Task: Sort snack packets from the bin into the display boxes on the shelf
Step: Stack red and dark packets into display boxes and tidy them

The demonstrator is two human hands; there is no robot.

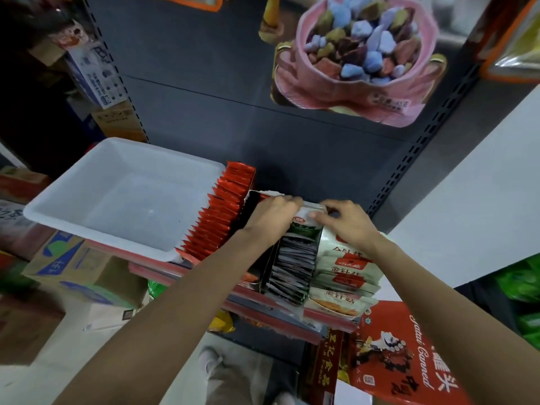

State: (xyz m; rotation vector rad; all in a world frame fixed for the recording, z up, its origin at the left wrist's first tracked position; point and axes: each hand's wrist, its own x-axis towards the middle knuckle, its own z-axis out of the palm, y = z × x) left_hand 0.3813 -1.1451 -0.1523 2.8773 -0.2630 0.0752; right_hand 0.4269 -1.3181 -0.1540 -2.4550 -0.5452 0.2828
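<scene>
left hand (273, 213) and right hand (346, 222) pinch one green-white packet (305, 222) at the far end of the middle display box (287, 267); box's long axis runs toward the viewer; white bin (58, 200) lies left of that box.

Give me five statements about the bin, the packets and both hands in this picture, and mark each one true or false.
1. The white bin looks empty. True.
2. The red packets stand in a row right beside the bin. True.
3. The left hand rests inside the bin. False: it is at the far end of the box of dark packets.
4. Both hands hold a green and white packet over that box, the right hand on its right side. True.
5. The white packets lie between the red row and the dark row. False: they lie to the right of the dark packets.
</scene>
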